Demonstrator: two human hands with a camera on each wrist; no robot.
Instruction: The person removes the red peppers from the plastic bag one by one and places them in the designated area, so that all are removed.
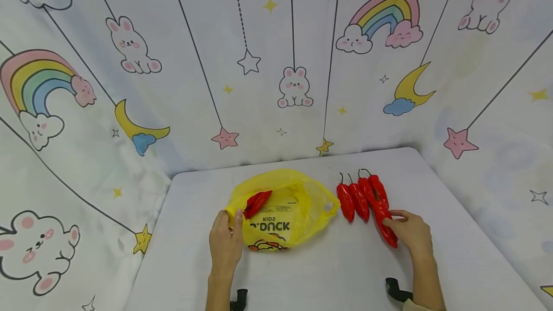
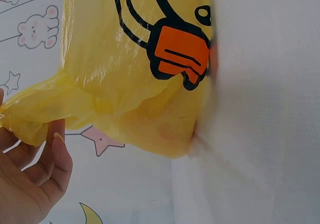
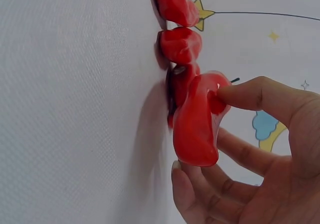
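My left hand [image 1: 226,239] grips the left rim of a yellow plastic bag [image 1: 313,224] printed with a duck. The bag lies with its mouth spread, and a red pepper [image 1: 258,203] shows inside. In the left wrist view, my left hand [image 2: 37,174] has the thin bag edge [image 2: 45,104] between thumb and fingers. On the right, my right hand [image 1: 408,232] pinches the lower part of a long red pepper [image 1: 384,222]. That pepper [image 3: 195,129] is tilted beside other red peppers in the right wrist view, thumb on one side and fingers underneath.
Several red peppers with dark stems, among them one at the row's left end [image 1: 345,203], lie side by side right of the bag. The white table [image 1: 319,277] meets a cartoon-printed cloth backdrop [image 1: 268,124]. Black curved objects [image 1: 396,289] show beside both wrists.
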